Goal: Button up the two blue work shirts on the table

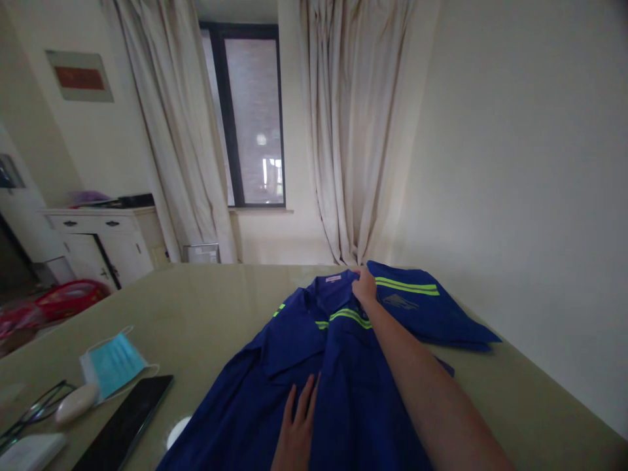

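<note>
A dark blue work jacket with yellow-green reflective stripes lies front up on the table, its collar at the far end. My right hand reaches across to the right side of the collar, its fingers closed on the cloth there. Low in the picture, my left hand rests on the jacket front beside the front opening, with fingers stretched out and apart. The edge of the front panel hides part of that hand. Just beyond my right hand lies a folded blue garment with a matching stripe.
On the pale green table, a blue face mask, a black phone, glasses and a white mouse-shaped object lie at left. A round white item touches the jacket's left side. A wall borders the right.
</note>
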`<state>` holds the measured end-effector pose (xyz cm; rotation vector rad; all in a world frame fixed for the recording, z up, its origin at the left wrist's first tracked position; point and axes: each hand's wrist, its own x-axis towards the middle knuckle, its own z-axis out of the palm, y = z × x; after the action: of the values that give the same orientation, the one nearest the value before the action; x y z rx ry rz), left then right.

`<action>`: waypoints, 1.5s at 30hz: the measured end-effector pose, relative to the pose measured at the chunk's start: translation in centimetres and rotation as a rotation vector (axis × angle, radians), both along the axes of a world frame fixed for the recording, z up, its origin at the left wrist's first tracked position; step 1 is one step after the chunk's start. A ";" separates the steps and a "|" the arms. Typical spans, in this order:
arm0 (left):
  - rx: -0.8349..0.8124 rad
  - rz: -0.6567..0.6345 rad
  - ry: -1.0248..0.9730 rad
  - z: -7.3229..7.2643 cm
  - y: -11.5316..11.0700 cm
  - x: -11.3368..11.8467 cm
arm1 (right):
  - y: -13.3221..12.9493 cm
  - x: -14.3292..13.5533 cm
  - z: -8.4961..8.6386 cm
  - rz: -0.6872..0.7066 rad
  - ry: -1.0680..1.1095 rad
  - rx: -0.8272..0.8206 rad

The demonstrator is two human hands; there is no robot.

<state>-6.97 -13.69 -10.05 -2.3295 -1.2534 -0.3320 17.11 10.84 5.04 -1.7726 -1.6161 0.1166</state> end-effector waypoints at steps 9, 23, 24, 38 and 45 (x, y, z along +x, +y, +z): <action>-0.064 0.170 -0.063 2.9 3.1 2.6 | -7.5 -3.1 1.6 0.299 -0.168 -0.025; -0.426 0.232 -0.202 8.8 4.4 4.9 | -27.7 -0.7 -3.1 0.571 -0.306 -0.383; -0.431 0.232 -0.183 8.8 3.5 4.6 | -27.8 -0.5 -2.4 0.587 -0.301 -0.365; -0.492 0.264 -0.271 13.3 8.2 -6.8 | -19.8 11.7 -2.2 -0.050 -0.412 -0.312; -0.148 0.495 -0.897 18.4 14.8 -13.4 | -14.9 12.1 4.6 -0.166 -0.405 -0.133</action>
<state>-20.38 1.15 8.30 -1.8955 -2.2547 -1.2154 29.21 -4.04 9.66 -2.1273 -1.7593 -0.2324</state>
